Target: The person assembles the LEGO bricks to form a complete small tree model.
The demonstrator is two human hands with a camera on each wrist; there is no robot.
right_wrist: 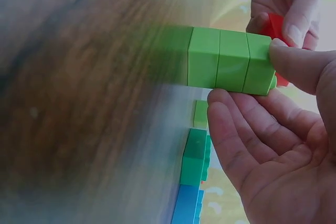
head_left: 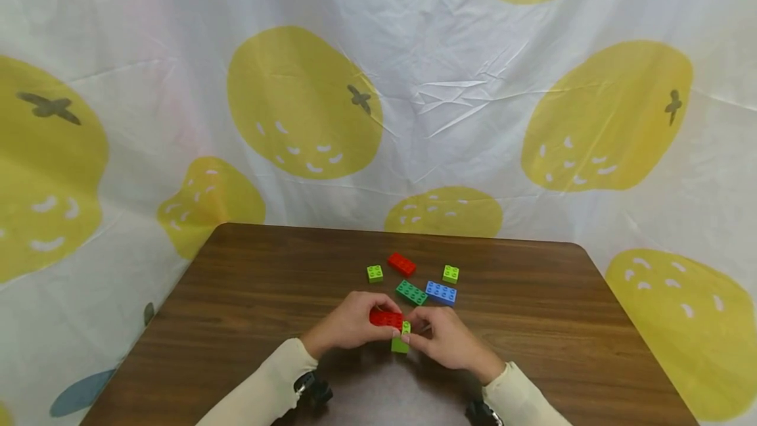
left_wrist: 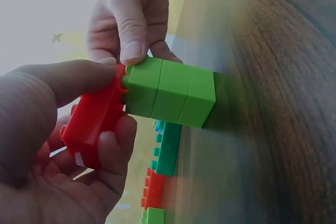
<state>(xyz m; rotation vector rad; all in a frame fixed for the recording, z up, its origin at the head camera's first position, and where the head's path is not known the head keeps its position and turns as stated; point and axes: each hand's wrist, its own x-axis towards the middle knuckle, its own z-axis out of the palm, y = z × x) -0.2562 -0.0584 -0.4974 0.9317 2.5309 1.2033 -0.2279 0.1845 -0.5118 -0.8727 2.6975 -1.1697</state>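
Note:
A stack of three light green toy bricks (head_left: 399, 346) stands on the table near its front, with joints between the bricks plain in the left wrist view. My left hand (head_left: 353, 322) grips a red toy brick (left_wrist: 100, 116) by its sides between thumb and fingers. That red brick sits at the stack's top studs, jutting off to the left. From the other side, my right hand (head_left: 445, 340) pinches the top of the green stack (right_wrist: 231, 60), its thumb at the top brick and its fingertips on the opposite face.
Behind the hands on the brown wooden table (head_left: 266, 281) lie a dark green brick (head_left: 411, 292), a blue brick (head_left: 441, 292), another red brick (head_left: 402, 264) and two small light green bricks, one left (head_left: 375, 273) and one right (head_left: 451, 273). A fruit-patterned cloth (head_left: 437, 123) hangs behind.

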